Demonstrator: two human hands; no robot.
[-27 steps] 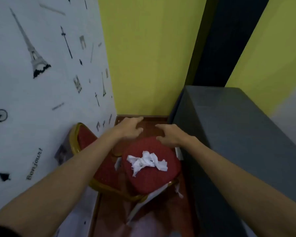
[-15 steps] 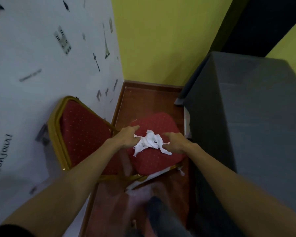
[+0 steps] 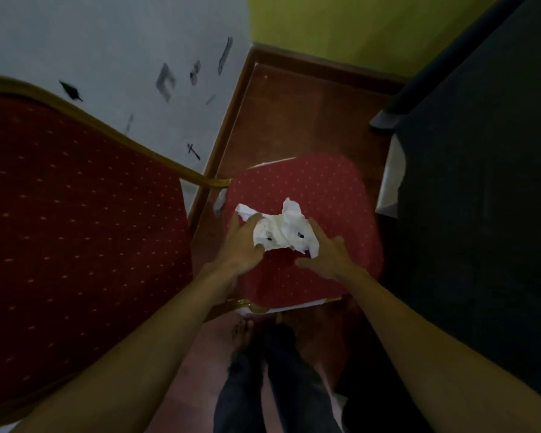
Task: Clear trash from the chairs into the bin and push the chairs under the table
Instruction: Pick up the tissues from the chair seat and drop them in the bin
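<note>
A red chair with a gold frame stands below me; its seat [image 3: 319,189] is in the middle and its tall backrest [image 3: 75,232] fills the left side. A crumpled wad of white paper [image 3: 280,232] lies on the seat. My left hand [image 3: 242,245] presses against the wad's left side, fingers on its edge. My right hand [image 3: 328,254] cups the wad's right side with fingers spread. The paper is bunched between the two hands and still rests on the seat. No bin is visible.
A table under a dark grey cloth [image 3: 481,182] stands close on the right of the chair. A white patterned wall [image 3: 122,57] and a yellow-green wall [image 3: 341,23] meet at a corner over brown floor [image 3: 294,114]. My legs and bare feet [image 3: 263,370] stand just behind the chair.
My head has dropped closer over the chair. Both hands have come from the seat's far edge onto the paper and squeezed it into a tighter bunch between them.
</note>
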